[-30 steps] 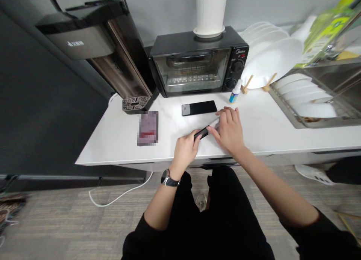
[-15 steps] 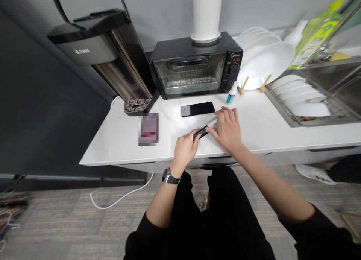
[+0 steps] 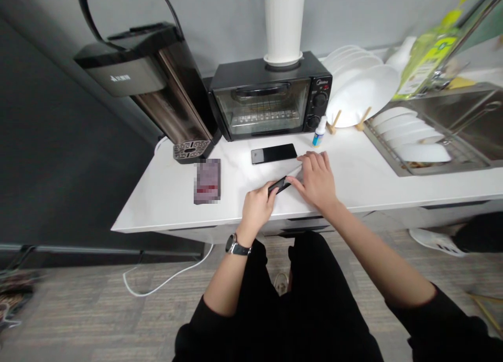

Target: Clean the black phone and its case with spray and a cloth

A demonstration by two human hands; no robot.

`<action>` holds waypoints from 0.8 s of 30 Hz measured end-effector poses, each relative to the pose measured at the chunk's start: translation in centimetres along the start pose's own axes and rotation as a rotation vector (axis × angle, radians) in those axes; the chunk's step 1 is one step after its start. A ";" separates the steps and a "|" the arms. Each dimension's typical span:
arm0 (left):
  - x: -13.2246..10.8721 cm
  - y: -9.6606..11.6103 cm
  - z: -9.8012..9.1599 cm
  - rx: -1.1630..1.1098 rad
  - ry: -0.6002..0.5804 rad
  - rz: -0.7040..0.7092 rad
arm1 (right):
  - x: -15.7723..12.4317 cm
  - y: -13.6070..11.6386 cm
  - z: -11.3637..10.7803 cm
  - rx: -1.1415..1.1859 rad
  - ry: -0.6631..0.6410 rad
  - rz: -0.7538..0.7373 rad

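My left hand (image 3: pixel 257 209), a black watch on its wrist, is closed on the near end of a slim dark object (image 3: pixel 280 185) above the counter's front. The object has black edges and a pale, shiny stretch towards the right; its kind is not clear. My right hand (image 3: pixel 317 181) is closed over the far end, thumb against the dark part, fingers bent over the pale part and hiding it. Just beyond the hands lies a black smartphone (image 3: pixel 275 153), face up. A small spray bottle (image 3: pixel 319 131) with a blue label stands upright behind my right hand.
A black toaster oven (image 3: pixel 267 108) stands at the back, topped by a white pot (image 3: pixel 285 29). Left are a tall drinks dispenser (image 3: pixel 168 89) and a blurred purplish packet (image 3: pixel 208 181). Right are racked plates (image 3: pixel 361 100) and a sink (image 3: pixel 471 108). Someone's shoe (image 3: pixel 438 241) shows below.
The view has tilted up slightly and shifted, showing sticks in the pot. Both hands keep almost the same position and hold on the dark object.
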State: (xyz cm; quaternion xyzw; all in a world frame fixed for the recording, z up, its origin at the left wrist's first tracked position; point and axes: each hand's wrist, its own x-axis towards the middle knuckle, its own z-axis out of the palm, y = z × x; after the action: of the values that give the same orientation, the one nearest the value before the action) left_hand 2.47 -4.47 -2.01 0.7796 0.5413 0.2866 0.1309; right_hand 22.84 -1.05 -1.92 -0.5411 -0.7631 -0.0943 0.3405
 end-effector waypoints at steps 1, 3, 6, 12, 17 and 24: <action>0.0 0.0 0.1 0.003 0.003 0.004 | -0.2 -0.7 0.1 0.013 0.010 0.007; 0.2 -0.5 0.3 0.041 -0.014 0.004 | -1.1 -3.0 0.2 0.080 -0.019 -0.055; 0.5 -1.3 0.7 0.120 -0.057 -0.011 | -2.4 -5.4 0.0 0.191 -0.154 -0.293; 0.2 -0.9 0.5 0.117 -0.051 -0.006 | -0.9 -0.8 -0.4 0.102 -0.114 -0.262; 0.0 -0.3 0.2 0.033 0.010 0.013 | -0.5 -1.2 0.1 0.070 0.019 0.005; 0.5 -1.4 0.7 0.131 -0.096 -0.014 | -2.4 -4.6 -0.4 0.218 -0.236 -0.463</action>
State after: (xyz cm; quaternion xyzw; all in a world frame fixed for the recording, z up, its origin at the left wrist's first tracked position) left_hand 1.88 -3.40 -3.15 0.7954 0.5574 0.2122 0.1075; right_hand 19.31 -4.91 -2.01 -0.3199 -0.9065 -0.0233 0.2746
